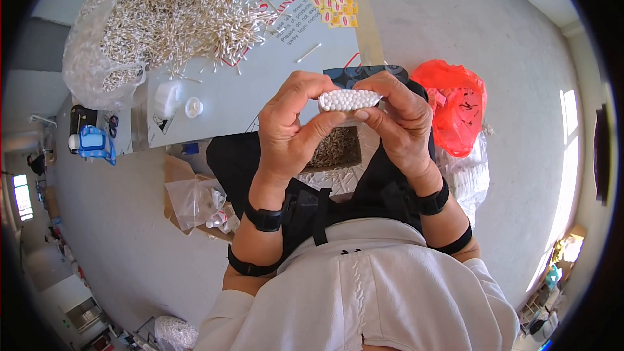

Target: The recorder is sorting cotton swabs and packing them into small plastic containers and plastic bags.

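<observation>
"Grasping what?"
"Pinching a cotton swab bundle (349, 101) at both ends, with fingers of left hand (286, 120) and right hand (402, 117)."
"Held where?"
"Near the table (237, 101), right of the swab pile (185, 16)."

The swab bundle (350, 100) shows only white tips — the sticks are hidden. The left hand (289, 120) covers part of the brown box (341, 166). The top edge cuts the tabletop (253, 94), the lower edge the shirt (396, 286) — dark marks (468, 106) on the red bag (452, 131) are too small to tell.
</observation>
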`<state>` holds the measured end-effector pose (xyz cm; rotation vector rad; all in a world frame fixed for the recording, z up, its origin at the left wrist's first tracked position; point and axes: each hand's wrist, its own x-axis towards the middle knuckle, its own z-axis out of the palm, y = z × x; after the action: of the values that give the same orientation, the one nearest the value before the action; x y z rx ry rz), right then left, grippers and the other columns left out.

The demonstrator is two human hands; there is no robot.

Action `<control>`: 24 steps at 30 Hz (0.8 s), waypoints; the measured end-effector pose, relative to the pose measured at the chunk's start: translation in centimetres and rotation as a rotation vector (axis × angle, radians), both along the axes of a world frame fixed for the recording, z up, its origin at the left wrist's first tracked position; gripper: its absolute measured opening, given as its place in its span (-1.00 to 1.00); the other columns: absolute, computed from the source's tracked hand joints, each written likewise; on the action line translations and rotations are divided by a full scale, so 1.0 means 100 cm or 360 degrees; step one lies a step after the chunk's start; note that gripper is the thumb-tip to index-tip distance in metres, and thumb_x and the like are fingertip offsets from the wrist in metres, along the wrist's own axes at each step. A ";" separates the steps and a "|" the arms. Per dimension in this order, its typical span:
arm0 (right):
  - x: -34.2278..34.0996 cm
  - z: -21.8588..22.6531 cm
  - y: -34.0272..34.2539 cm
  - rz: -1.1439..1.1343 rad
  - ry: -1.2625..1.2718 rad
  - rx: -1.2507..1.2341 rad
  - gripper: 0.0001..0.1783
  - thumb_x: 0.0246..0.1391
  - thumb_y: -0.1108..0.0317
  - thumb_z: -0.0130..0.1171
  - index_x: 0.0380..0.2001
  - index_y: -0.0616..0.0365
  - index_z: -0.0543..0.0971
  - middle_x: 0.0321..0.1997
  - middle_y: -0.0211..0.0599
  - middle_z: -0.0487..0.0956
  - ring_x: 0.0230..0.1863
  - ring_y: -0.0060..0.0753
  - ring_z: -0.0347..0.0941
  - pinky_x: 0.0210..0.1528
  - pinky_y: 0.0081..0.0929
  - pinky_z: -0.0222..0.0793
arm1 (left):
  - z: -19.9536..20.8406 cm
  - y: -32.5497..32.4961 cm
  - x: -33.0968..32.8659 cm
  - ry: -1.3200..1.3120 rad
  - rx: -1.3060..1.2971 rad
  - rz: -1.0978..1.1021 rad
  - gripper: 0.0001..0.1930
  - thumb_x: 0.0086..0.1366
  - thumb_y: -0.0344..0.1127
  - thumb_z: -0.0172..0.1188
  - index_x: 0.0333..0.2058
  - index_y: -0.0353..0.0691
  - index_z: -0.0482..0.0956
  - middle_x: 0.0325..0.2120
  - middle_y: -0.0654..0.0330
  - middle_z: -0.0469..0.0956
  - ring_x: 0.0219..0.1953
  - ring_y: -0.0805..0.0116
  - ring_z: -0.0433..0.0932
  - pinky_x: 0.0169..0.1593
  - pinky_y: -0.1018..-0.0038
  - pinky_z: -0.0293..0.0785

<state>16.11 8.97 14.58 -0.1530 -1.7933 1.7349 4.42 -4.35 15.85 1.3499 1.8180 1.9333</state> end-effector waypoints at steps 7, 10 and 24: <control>-0.004 0.002 0.000 -0.0130 -0.0037 0.0532 -0.77 -0.08 0.57 0.34 -0.28 0.25 0.59 -0.32 -0.35 0.58 -0.31 -0.42 0.43 -0.27 -0.52 0.35 | -0.009 0.000 -0.003 0.0260 -0.0024 -0.0005 -0.74 0.10 -0.40 0.41 -0.23 -0.29 0.59 -0.36 0.17 0.57 -0.27 0.31 0.55 -0.19 0.45 0.49; -0.003 -0.002 0.001 -0.0111 -0.0206 0.0421 -0.80 -0.05 0.55 0.35 -0.31 0.26 0.58 -0.36 -0.37 0.58 -0.35 -0.54 0.42 -0.31 -0.56 0.34 | -0.006 0.000 -0.001 0.0064 -0.0237 0.0025 -0.73 0.15 -0.42 0.36 -0.15 -0.27 0.59 -0.29 0.16 0.58 -0.26 0.30 0.57 -0.14 0.47 0.49; -0.013 -0.028 0.013 0.0123 -0.0507 -0.1285 -0.83 0.12 0.48 0.23 -0.18 0.20 0.63 -0.46 -0.50 0.56 -0.56 -0.73 0.38 -0.55 -0.75 0.24 | -0.014 0.002 -0.004 0.0330 -0.0192 -0.0072 -0.62 -0.09 -0.41 0.47 -0.21 -0.18 0.67 -0.17 0.27 0.59 -0.03 0.20 0.47 0.05 0.40 0.41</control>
<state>14.81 10.23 11.76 -0.7311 -1.1899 2.5114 3.98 -4.19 14.45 1.5860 1.9410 1.6862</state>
